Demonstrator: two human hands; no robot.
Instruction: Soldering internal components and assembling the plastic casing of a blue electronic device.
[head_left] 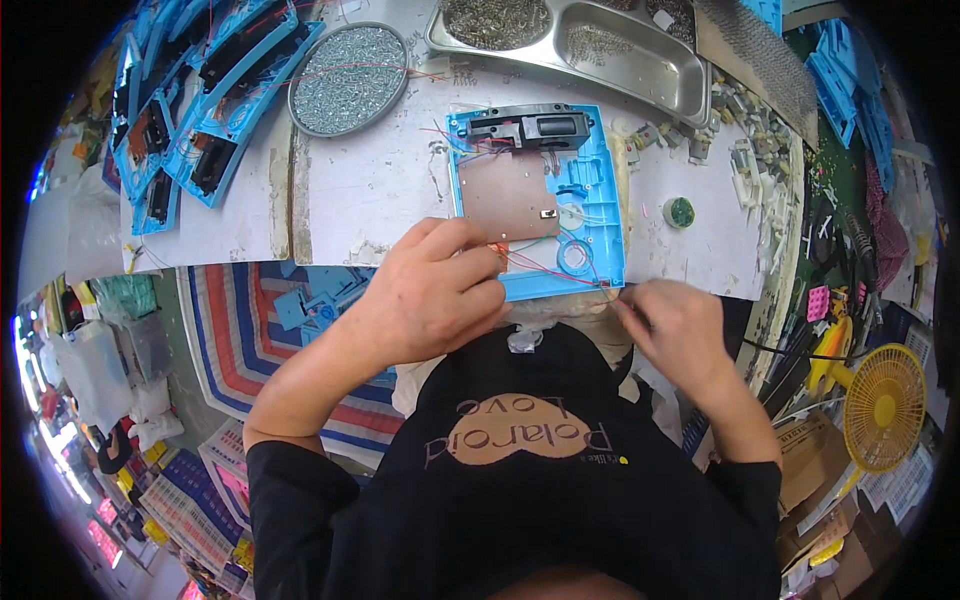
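Note:
A light-blue plastic housing (pixel 608 200) lies open at the table's near edge. Inside it are a black module (pixel 555 127) along the far side, a brown circuit board (pixel 505 195) with a small switch, thin red wires and a round ring (pixel 574 257). My left hand (pixel 435 290) is closed at the housing's near left corner, fingertips by the board's lower edge; what they hold is hidden. My right hand (pixel 680 330) has thumb and forefinger together at the near right corner, by a small red wire end (pixel 606 284). Anything pinched there is too small to name.
Several wired blue housings (pixel 225 130) are piled at the far left, beside a round tray of small metal parts (pixel 350 80). A steel compartment tray (pixel 640 70) stands at the back. Loose small parts (pixel 755 170) and a green-filled round container (pixel 678 212) lie right. A yellow fan (pixel 884 408) stands lower right.

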